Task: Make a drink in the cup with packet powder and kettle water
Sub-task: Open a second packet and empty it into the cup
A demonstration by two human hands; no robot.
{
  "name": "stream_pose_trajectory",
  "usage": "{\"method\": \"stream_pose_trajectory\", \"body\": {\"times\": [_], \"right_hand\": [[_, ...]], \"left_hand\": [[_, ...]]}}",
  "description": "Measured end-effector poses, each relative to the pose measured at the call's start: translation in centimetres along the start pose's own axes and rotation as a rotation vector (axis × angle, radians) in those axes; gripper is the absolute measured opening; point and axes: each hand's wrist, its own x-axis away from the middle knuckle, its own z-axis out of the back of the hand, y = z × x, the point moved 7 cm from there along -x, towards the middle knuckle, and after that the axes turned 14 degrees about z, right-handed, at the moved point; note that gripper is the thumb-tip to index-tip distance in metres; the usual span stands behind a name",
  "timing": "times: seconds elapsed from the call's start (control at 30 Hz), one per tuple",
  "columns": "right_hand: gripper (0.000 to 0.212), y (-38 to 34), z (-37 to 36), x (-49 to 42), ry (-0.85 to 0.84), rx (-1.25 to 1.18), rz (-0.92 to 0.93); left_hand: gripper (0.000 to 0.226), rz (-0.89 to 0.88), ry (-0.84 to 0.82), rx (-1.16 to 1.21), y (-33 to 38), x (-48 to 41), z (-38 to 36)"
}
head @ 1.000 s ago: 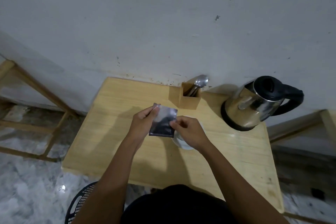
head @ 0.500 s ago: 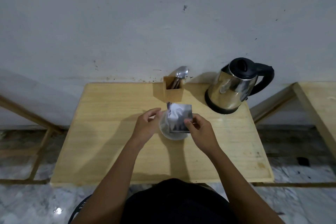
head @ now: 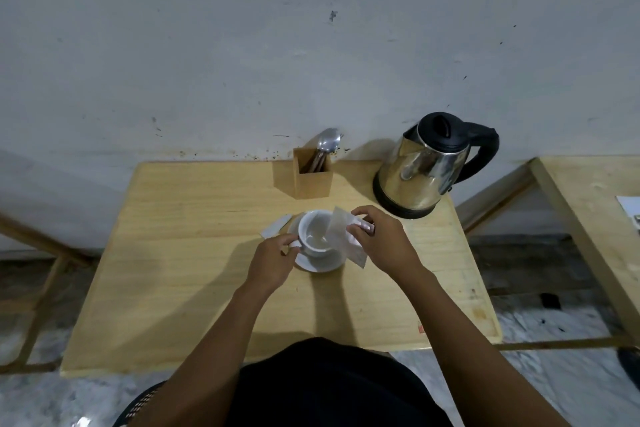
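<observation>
Cup (head: 316, 232) on saucer; right hand (head: 382, 241) pinches tilted packet (head: 343, 236) over its right rim; left hand (head: 273, 262) pinches handle.

Packet (head: 341, 236) blurred, contents unreadable; cup (head: 317, 232) handle behind left hand (head: 273, 262); right-hand table (head: 595, 218) cropped.

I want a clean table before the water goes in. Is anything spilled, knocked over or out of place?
No spill shows. One oddity: a torn strip lies loose on the table left of the saucer. Cup and kettle stand upright.
</observation>
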Motion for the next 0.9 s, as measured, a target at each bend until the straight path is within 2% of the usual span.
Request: {"method": "stream_pose_trajectory", "body": {"times": [0.37, 0.53, 0.67, 0.77, 0.9], "right_hand": [[0.020, -2.5, -1.5, -5.1, -0.242, 0.197, 0.146], [0.018, -3.3, -2.3, -6.5, -0.387, 0.270, 0.144], [0.019, -4.0, -2.8, -7.1, -0.473, 0.321, 0.165], [0.018, -4.7, -3.5, -7.4, -0.539, 0.357, 0.201], [0.018, -5.4, -4.2, -7.6, -0.563, 0.367, 0.232]], "left_hand": [[0.024, -0.042, -0.060, -0.012, 0.5, -1.0, 0.2], [0.024, -0.044, -0.088, 0.007, 0.5, -1.2, 0.2], [0.040, -0.008, -0.163, 0.077, 0.6, -1.5, 0.5], [0.047, -0.033, -0.133, 0.094, 1.8, -1.9, 1.5], [0.031, -0.148, -0.088, -0.043, 4.0, -2.5, 1.7]]}}
